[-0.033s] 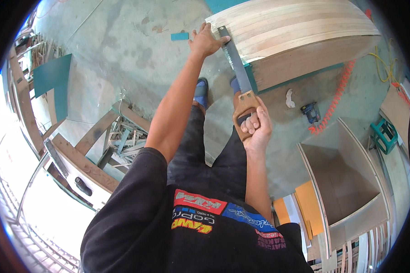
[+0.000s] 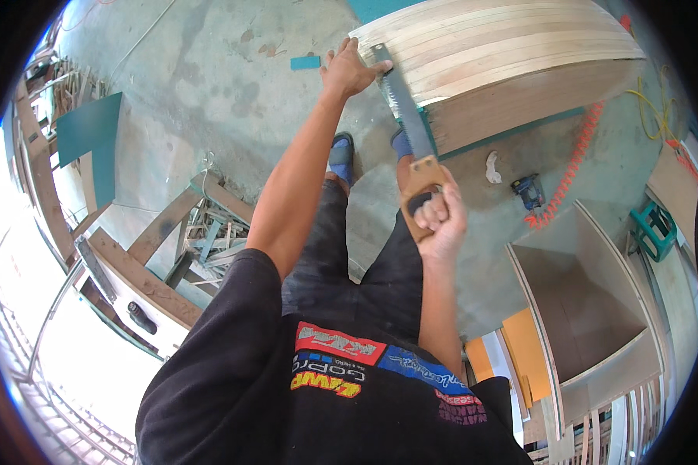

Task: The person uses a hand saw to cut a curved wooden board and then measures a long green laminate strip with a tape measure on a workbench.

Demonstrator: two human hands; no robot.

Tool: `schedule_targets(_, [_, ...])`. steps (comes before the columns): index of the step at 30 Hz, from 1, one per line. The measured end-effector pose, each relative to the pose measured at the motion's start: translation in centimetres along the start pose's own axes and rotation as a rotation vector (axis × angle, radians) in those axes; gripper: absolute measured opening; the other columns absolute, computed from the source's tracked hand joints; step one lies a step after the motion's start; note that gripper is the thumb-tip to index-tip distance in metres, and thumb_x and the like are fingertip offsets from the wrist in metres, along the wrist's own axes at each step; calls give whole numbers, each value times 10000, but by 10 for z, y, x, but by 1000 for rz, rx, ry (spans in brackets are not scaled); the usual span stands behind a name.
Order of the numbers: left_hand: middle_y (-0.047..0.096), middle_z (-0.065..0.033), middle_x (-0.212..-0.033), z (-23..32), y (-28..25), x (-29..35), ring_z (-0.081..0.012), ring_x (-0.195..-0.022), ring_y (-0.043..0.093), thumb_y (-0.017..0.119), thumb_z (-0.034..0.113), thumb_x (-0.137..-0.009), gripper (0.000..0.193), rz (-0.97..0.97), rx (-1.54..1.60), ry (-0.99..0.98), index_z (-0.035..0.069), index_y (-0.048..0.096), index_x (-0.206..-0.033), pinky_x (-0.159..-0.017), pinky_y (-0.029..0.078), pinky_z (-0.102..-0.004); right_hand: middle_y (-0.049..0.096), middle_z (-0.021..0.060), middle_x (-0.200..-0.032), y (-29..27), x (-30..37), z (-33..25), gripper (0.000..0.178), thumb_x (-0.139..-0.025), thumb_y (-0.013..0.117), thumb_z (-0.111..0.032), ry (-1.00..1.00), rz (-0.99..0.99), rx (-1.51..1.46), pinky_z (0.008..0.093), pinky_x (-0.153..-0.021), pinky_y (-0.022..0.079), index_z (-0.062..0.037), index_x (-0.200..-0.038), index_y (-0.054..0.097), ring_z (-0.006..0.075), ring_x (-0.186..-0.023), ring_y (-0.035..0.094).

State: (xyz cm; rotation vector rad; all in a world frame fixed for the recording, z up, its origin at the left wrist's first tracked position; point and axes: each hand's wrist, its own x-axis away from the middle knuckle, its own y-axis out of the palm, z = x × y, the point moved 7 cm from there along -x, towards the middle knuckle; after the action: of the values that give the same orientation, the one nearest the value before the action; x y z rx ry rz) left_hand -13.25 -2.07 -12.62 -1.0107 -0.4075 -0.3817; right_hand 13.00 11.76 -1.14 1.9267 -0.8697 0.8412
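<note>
While the left hand (image 2: 352, 76) sits open and spread by the saw's (image 2: 409, 112) tip, thumb contact unclear, the saw slants between both hands, long axis upper left to lower right; right hand (image 2: 442, 221), nearer the body, closed round the handle (image 2: 422, 181). Slats (image 2: 496, 50) right of blade.

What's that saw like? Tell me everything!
The handsaw has a long, grey, metal-looking blade, toothed along its left edge, with a hole near the tip. The right hand grips its brown, wood-looking handle. It slants up-left at the end of the pale boards; the left hand seems to touch it near the tip.
</note>
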Motion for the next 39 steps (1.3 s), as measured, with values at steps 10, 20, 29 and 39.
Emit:
schedule_targets(10, [609,-51,-661,8,51,111,-135,-611,572,635,495,-906,525,-200,644,-246,-26,659,-844,-546,475,-292,269,-62,-551,-116,79,-148,367,-1043,444,-255,-315,31,-271,206,-389,328,-134,-705,367,48,-416,270])
schedule_targets(20, [637,-124,-672,-30,37,100,-209,-643,603,564,269,-937,342,136,347,-283,-41,671,-841,-646,492,-366,287,-51,-571,-130,98,-97,342,-1048,431,-250,-257,33,-493,214,-403,336,-116,-738,382,52,-424,285])
schedule_targets(29, [306,-287,-1514,104,57,134,-458,-1426,237,535,367,-976,681,165,-103,321,-74,320,-1447,-1178,189,-486,274,-61,-553,-164,107,-126,352,-1045,437,-262,-239,215,-480,215,-396,354,-134,-724,367,46,-411,285])
schedule_targets(39, [300,-197,-1550,87,29,109,-377,-1446,256,534,409,-962,670,116,33,324,49,332,-1490,-1164,214,-530,292,-58,-564,-185,95,-171,299,-1036,469,-249,-205,323,-240,214,-400,343,-136,-766,410,43,-418,290])
